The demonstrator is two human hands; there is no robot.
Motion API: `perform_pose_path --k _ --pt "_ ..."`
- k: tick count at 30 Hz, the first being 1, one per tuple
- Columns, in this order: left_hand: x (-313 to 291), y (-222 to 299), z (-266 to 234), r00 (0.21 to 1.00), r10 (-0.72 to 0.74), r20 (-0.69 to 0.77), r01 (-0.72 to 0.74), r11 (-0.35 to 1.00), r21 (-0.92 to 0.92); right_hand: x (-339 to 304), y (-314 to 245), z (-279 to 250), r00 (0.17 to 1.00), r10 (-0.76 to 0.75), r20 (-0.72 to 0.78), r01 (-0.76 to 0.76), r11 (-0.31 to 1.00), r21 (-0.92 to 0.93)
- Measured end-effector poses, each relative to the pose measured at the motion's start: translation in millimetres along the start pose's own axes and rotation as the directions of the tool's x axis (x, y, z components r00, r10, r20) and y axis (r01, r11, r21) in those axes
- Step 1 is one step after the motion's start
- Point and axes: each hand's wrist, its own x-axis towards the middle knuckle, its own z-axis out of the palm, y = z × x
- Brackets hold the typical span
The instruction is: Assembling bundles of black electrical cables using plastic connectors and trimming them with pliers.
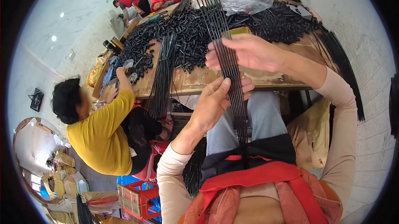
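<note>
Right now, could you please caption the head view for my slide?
Left hand grips thin black rods, right hand farther up, near heaped black pieces.

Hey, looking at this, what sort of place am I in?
Probably a small assembly workshop: a wooden table is heaped with small black parts, your left hand grips a bundle of thin black rods, and a person in a yellow top reaches to the same table.

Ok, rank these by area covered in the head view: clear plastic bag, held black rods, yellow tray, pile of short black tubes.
1. Pile of short black tubes
2. Held black rods, probably enlarged by being nearer the camera
3. Clear plastic bag
4. Yellow tray, partly hidden
</note>
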Motion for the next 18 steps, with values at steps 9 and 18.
perform_pose_path --k 9,18 --pt "31 3 -33 0.997 0.064 0.048 -0.055 0.983 -0.173 12 -1 13 0.982 -0.141 -0.122 0.076 0.899 -0.43" --pt "112 -58 -113 0.965 -0.261 0.017 0.248 0.894 -0.372 -68 165 -30 0.995 -0.028 -0.091 -0.037 0.765 -0.643"
